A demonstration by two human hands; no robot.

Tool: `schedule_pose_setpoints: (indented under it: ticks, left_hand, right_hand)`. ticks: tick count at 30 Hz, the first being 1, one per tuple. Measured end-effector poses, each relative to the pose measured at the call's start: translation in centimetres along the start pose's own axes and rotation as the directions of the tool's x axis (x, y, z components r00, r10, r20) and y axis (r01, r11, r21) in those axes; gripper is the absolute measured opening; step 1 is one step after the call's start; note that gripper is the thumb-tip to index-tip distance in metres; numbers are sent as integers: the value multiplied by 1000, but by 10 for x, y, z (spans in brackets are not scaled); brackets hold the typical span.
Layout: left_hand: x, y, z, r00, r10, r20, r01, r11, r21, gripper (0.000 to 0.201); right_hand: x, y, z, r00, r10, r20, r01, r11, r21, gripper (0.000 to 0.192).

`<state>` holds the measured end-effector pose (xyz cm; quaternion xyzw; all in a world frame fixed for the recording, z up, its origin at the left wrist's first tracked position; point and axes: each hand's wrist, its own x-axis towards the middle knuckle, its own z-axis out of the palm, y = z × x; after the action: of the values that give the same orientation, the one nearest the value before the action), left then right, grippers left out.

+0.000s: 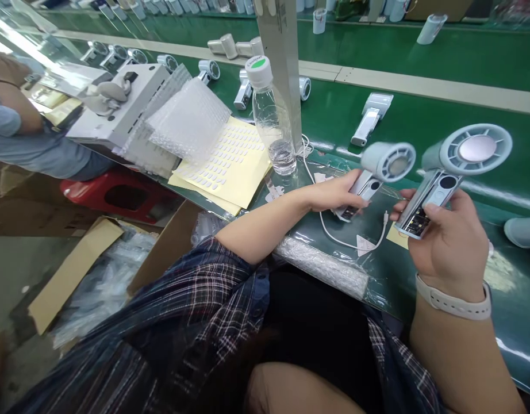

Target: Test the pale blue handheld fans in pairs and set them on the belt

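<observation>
My left hand (336, 194) is closed around the handle of a light blue handheld fan (388, 162), a little blurred, just above the bench. In my right hand (448, 236) is a second handheld fan (467, 150), larger in view, its round head up and tilted. The lower front of its handle shows a dark section with small parts, and my thumb rests beside it. A white cable (334, 237) curls on the bench beneath my left hand, its plug end lying between the two hands. A yellow paper (398, 236) lies partly under my right hand.
A water bottle (273, 126) stands by a metal post (284, 69). Left of it are sticker sheets (252, 172), bubble wrap (191, 121) and a white box (118, 109). More fans (371, 118) lie on the green belt (420, 115). A person (32, 126) sits at far left.
</observation>
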<state>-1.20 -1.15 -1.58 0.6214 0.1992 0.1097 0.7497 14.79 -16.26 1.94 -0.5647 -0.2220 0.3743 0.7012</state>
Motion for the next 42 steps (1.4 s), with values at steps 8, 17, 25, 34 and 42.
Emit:
schedule_pose_setpoints:
  ticks: [8,17,25,34,42]
  left_hand:
    - [-28,37,-35,911,56,-409,148,881,449,47]
    - [-22,23,1,963,250,-99,-252,968,-11,71]
    - [-19,25,10,960,241,-143,-260,956,-135,68]
    - [-15,24,9,958,258,-126,-275,951,-141,78]
    - [-9,14,6,956,239,-170,-257,962,-91,76]
  right_hand:
    - [9,3,-7,999,-7,-44,8,1000,8,53]
    - [2,8,-5,996,-90,26,92,994,-57,66]
    - [-3,9,1,997,-66,35,69,994,-88,45]
    - [2,11,0,998,-62,9,63,995,-80,48]
    - [5,10,-3,1000,4,-12,-5,997,-74,33]
